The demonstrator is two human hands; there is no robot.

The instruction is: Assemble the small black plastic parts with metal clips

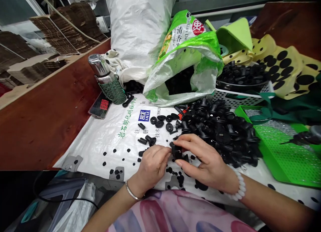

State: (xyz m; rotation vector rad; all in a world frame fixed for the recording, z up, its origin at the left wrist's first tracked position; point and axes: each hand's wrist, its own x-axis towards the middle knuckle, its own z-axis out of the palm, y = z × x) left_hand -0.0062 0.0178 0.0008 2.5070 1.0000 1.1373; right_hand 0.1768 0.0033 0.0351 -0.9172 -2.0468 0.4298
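Note:
My left hand [152, 166] and my right hand [203, 160] meet over a white printed sack [105, 141] spread on the table. Both pinch one small black plastic part [177, 151] between their fingertips. Just beyond my right hand lies a big pile of similar black plastic parts [220, 128]. A few loose black discs and caps [160, 121] lie scattered on the sack ahead of my left hand. A metal bangle circles my left wrist and a white bead bracelet my right.
A steel flask in a green woven sleeve [107, 80] stands beside a phone [100, 106] on the brown table. A green-and-white bag [185, 58], a white basket of black parts [240, 85], a green tray [288, 151] and yellow sheets with black dots [288, 68] crowd the right.

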